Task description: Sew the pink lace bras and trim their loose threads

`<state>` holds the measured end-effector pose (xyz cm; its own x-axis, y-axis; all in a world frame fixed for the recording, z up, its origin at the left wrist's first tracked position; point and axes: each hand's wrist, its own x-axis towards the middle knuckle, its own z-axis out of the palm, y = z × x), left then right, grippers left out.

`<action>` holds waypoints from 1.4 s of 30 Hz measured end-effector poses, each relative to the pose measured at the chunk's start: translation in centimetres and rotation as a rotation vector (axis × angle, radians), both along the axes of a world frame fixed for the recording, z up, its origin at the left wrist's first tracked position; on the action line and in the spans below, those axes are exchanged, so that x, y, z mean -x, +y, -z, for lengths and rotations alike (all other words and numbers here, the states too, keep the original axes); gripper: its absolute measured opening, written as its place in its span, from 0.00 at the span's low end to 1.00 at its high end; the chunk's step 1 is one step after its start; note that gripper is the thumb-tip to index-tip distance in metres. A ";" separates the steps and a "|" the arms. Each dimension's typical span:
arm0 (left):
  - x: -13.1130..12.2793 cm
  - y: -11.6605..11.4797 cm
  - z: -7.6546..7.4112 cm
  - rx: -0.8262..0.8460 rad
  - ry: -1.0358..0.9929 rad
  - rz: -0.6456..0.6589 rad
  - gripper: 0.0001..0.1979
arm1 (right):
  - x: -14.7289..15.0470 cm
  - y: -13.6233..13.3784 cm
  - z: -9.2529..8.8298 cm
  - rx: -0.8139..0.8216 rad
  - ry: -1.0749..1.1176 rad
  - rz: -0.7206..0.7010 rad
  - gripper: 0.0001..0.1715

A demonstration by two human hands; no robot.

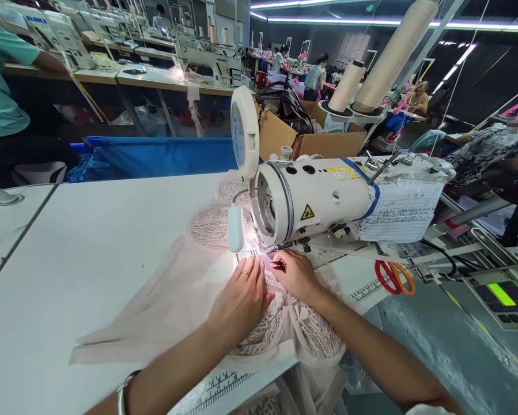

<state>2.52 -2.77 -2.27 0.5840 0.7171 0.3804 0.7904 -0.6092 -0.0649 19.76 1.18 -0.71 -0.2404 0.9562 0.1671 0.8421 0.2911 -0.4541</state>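
Observation:
Pale pink lace fabric [263,334] lies bunched on the white table in front of the sewing machine [323,193], with a sheer panel spread to the left. My left hand [244,291] rests on this fabric with its fingers stretched out flat, close to the lit needle area. Beside it, my right hand [297,276] is closed around small dark thread snips [279,265]; their tips point left and most of the tool is hidden in my fingers. The needle itself is too bright and small to make out.
Scissors with red and orange handles [394,278] lie right of the machine. Two thread cones [347,86] stand behind it, near a cardboard box [323,141] with a dark bag. A control panel [501,297] is at the right. Other people sit farther back.

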 end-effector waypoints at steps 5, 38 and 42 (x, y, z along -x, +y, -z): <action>-0.3 0.1 -0.3 -0.031 0.073 0.037 0.26 | 0.5 -0.2 0.6 -0.040 -0.077 -0.042 0.07; 0.6 0.9 -0.2 0.044 -0.044 0.034 0.28 | 0.3 -1.0 1.2 -0.191 -0.255 -0.220 0.21; 0.8 1.1 0.1 0.051 -0.049 0.029 0.27 | 0.5 -0.8 1.0 -0.168 -0.258 -0.217 0.21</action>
